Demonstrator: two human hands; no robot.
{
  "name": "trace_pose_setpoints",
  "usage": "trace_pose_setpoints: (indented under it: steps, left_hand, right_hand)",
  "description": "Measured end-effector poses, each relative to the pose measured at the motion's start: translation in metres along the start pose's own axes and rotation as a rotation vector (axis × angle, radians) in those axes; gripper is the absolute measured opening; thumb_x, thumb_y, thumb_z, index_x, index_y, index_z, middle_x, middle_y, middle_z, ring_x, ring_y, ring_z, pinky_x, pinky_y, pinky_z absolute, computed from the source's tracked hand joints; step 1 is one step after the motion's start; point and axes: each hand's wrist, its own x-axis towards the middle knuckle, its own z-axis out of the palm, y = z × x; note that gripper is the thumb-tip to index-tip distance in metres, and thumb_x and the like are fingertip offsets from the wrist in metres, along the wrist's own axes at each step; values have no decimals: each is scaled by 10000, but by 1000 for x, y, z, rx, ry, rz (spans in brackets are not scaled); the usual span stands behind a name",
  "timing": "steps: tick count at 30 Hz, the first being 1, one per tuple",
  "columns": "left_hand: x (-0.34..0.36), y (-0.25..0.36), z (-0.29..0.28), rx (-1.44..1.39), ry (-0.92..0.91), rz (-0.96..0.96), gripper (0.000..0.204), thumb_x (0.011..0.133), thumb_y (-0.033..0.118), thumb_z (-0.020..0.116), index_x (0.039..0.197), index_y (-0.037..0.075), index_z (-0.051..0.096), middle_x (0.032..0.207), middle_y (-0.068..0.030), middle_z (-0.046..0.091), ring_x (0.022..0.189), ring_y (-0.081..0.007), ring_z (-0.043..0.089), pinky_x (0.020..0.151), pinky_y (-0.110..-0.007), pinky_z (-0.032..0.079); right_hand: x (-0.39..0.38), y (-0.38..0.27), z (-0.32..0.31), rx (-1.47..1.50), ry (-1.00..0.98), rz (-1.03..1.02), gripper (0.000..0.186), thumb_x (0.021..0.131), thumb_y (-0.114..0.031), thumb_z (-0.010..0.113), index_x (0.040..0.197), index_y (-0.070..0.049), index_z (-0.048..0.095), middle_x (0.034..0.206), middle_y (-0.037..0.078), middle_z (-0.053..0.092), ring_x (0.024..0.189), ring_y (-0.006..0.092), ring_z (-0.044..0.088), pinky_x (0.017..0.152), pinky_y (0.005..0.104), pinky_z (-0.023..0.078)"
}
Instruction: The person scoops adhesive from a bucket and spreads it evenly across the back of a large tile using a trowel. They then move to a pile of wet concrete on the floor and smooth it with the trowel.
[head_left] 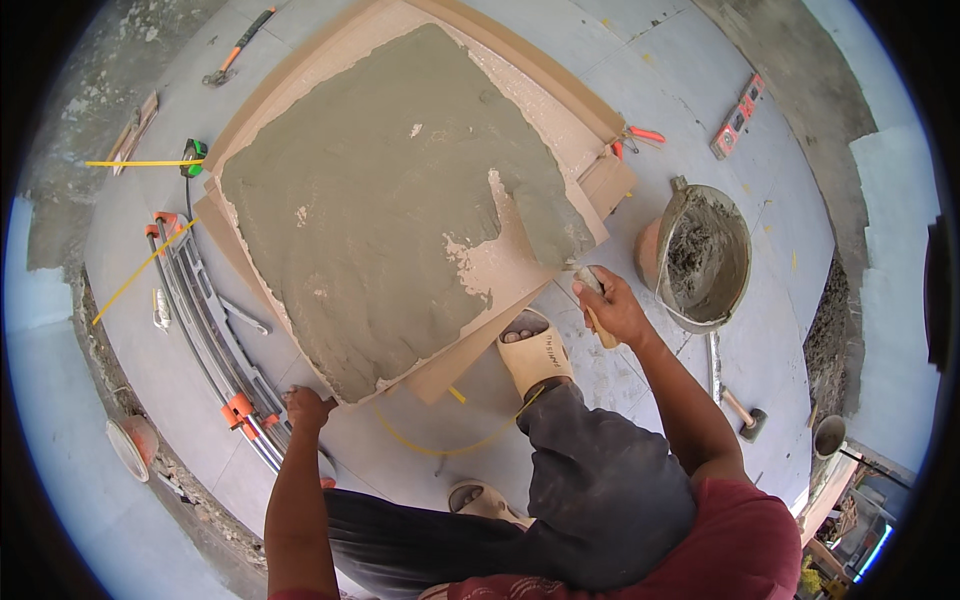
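Leftmost, a rail-type tool (215,330) with orange fittings lies on the tiled floor (760,200), just beside the cardboard's left edge. Next comes the left hand (308,408), fingers curled at the near corner of a mortar-covered panel (370,180); I cannot tell whether it grips that corner or only rests there. The panel lies on the cardboard (607,186), ahead of and between both hands, roughly square, with no clear long axis. Its bare patch (505,262) sits along the near edge, toward the right corner, so the right hand (612,308) is nearer. That hand is closed around the handle of a trowel (604,330), whose blade points away, over the right corner. Mortar hides the blade's outline. Farther right stands a mortar bucket (668,240); the cardboard's far end is cut off.
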Motion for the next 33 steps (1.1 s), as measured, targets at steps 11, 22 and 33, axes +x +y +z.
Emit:
trace_pose_setpoints:
  steps: [11, 22, 33]
  left_hand:
    - [-2, -3, 0, -6, 48, 45, 933, 703, 565, 781, 1232, -159, 522, 1438, -259, 412, 1333, -383, 407, 1061, -399, 412]
    - [13, -10, 8, 55, 104, 120, 963, 691, 546, 789, 1247, -174, 475, 1245, -291, 565, 1179, -407, 550, 1004, -418, 453]
    - [11, -11, 11, 49, 132, 112, 945, 683, 562, 793, 1204, -170, 499, 1221, -290, 573, 1185, -402, 546, 999, -422, 457]
  right_hand:
    - [-12, 31, -24, -101, 136, 47, 344, 917, -326, 652, 1007, -8, 556, 655, 57, 545, 481, 115, 542, 467, 282, 459]
    - [12, 27, -3, -851, -92, -218, 454, 908, -355, 609, 1226, -42, 523, 1001, 237, 653, 961, 423, 608, 833, 487, 483]
    - [-55, 41, -42, -1038, 63, -54, 387, 906, -298, 615, 1187, -55, 507, 990, 237, 649, 874, 426, 637, 773, 501, 502]
